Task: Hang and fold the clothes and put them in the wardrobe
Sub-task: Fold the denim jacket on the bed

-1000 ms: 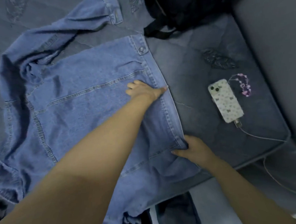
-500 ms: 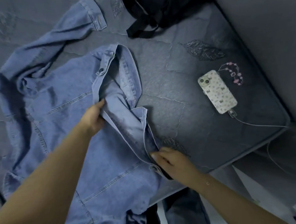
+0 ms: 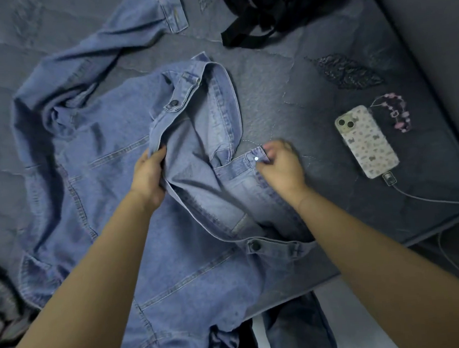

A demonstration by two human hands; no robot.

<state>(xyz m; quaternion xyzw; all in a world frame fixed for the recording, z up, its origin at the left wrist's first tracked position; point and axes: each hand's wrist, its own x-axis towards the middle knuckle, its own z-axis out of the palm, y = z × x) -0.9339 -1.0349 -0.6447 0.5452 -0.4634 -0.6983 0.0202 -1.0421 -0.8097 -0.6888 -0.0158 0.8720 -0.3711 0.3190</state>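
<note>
Denim jacket spread on the bed. Left hand grasps a lifted fold; right hand pinches the snap-button edge. Phone lies well apart.

Both our arms reach forward; left hand clenched, right hand pinching, fingers curled.

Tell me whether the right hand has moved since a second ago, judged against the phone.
Yes. The right hand has gone up the bed and closer to the phone, from the denim jacket's lower edge, and now pinches a snap-button corner.
</note>
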